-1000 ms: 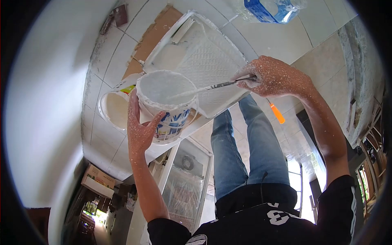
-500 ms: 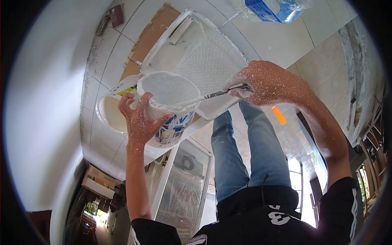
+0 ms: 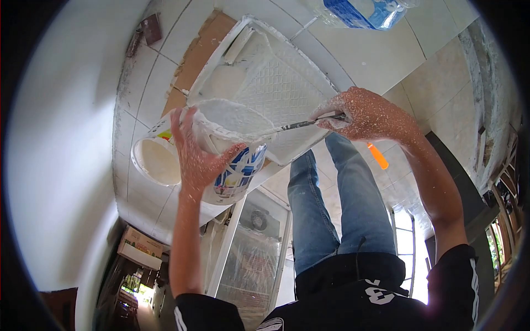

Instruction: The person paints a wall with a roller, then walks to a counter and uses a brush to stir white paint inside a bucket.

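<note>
Speckled with white paint, my left hand (image 3: 201, 157) grips the side and rim of a white paint bucket (image 3: 240, 168) with a blue printed label. The bucket is tilted, its mouth turned toward the paint tray (image 3: 281, 77). My right hand (image 3: 364, 116) is closed around a thin dark tool (image 3: 301, 125), whose far end reaches the bucket's rim. White paint coats the tray, which has a ridged grid. Beside my left hand lies a second white container (image 3: 157, 161) on its side.
Brown cardboard (image 3: 204, 49) lies under the tray's left edge. A plastic bottle with a blue label (image 3: 353, 14) is at the top. An orange handle (image 3: 378, 155) shows near my legs. A white wall (image 3: 61, 138) rises at the left.
The bucket has tipped further toward the tray, and my left hand has moved up and right along its side. My right hand has shifted slightly right with the tool.
</note>
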